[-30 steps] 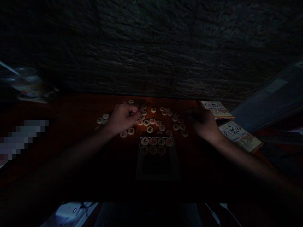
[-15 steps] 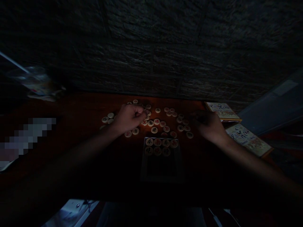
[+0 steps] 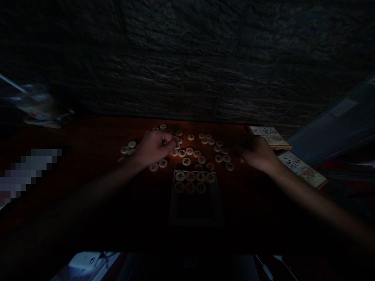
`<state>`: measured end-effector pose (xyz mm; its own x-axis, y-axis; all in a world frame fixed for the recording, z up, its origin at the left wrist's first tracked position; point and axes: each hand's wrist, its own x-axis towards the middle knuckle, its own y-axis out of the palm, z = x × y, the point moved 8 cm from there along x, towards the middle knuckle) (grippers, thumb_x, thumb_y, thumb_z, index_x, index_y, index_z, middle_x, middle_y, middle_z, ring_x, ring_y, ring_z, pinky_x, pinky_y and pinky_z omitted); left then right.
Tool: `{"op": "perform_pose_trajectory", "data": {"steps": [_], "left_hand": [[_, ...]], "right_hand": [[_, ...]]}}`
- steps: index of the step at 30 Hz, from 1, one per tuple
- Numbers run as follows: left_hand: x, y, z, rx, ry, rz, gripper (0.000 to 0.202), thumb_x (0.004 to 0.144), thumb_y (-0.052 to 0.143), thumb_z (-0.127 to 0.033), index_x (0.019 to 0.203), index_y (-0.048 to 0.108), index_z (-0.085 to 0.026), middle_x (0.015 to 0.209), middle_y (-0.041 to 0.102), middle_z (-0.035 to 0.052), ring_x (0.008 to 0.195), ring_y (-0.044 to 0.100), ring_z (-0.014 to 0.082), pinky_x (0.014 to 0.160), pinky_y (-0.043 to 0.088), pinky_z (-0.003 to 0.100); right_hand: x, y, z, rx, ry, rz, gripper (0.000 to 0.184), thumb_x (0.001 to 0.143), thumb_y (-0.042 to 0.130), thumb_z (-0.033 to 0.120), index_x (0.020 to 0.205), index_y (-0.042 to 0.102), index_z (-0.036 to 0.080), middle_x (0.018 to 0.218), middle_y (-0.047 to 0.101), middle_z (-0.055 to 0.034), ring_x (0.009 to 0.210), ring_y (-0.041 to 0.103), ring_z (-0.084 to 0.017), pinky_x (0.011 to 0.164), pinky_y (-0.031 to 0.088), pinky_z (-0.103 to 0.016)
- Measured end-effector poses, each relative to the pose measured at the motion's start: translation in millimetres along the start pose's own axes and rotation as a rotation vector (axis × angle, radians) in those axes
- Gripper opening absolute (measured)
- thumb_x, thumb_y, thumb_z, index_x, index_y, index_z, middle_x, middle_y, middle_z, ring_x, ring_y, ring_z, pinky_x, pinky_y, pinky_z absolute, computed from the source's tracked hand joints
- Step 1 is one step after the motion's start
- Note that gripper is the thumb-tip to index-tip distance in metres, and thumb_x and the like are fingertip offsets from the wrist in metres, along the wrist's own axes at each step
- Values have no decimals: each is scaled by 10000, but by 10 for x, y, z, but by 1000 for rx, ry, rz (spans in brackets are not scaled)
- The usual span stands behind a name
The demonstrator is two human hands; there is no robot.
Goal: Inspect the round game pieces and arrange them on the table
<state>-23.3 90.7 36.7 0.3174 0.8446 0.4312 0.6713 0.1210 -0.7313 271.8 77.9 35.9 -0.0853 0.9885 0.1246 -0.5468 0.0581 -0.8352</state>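
Most pieces (image 3: 186, 161) lie right of the nearer left hand (image 3: 156, 148), fingers curled together, box (image 3: 173, 199) toward tabletop (image 3: 99, 136) near edge; right hand (image 3: 256, 152) fingers too dark to tell.

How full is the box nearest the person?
At least partly filled: the box shows seven round pieces, four in its far row, three in the next. Nearer, it is too dark to tell.

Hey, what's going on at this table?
A person's left hand is among round, pale game pieces, many marked red or black; whether it holds one is unclear. The right hand is beside them, its grip too dark to read. Seven more lie in two rows in an open, pale-rimmed rectangular box.
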Motion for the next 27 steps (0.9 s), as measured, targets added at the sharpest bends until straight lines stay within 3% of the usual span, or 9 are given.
{"op": "perform_pose_trajectory", "data": {"steps": [6, 11, 18, 22, 24, 27], "left_hand": [[3, -66, 24, -13, -13, -21, 483, 906, 576, -351, 487, 386, -205, 482, 318, -57, 449, 320, 91, 449, 216, 259], [24, -170, 174, -30, -128, -77, 516, 911, 583, -413, 478, 391, -209, 470, 324, -49, 444, 320, 98, 440, 220, 257], [52, -276, 345, -20, -240, -136, 502, 899, 596, -433, 484, 432, -203, 477, 384, -36, 456, 362, 111, 457, 264, 250], [49, -322, 450, -18, -322, -164, 433, 886, 570, -400, 509, 484, -206, 489, 476, -19, 459, 433, 134, 462, 303, 259], [49, -327, 465, -8, -335, -172, 424, 877, 570, -392, 507, 476, -208, 486, 462, -22, 456, 422, 132, 465, 296, 264], [57, -301, 441, 2, -325, -158, 451, 867, 585, -410, 485, 456, -208, 481, 417, -28, 463, 396, 127, 474, 274, 266]], "right_hand": [[-26, 109, -77, 45, 74, 126, 372, 922, 531, 365, 615, 648, 190, 481, 664, -22, 325, 536, -121, 419, 421, -274], [-35, 185, -103, 90, 94, 180, 448, 986, 465, 317, 593, 631, 179, 505, 687, -69, 337, 569, -131, 456, 474, -293], [8, 174, -123, 66, 49, 109, 378, 989, 485, 335, 731, 695, 157, 551, 702, -71, 391, 593, -149, 464, 449, -291], [49, 129, -129, 9, -25, -5, 283, 949, 526, 283, 1006, 767, 145, 905, 802, -126, 790, 761, -256, 696, 548, -351], [63, 137, -117, -4, -61, -38, 310, 947, 525, 260, 1117, 767, 165, 1098, 795, -138, 1008, 754, -297, 846, 561, -398], [95, 198, -59, -17, -107, -49, 333, 977, 512, 278, 1170, 769, 190, 1261, 751, -136, 1144, 717, -299, 963, 547, -410]]}}
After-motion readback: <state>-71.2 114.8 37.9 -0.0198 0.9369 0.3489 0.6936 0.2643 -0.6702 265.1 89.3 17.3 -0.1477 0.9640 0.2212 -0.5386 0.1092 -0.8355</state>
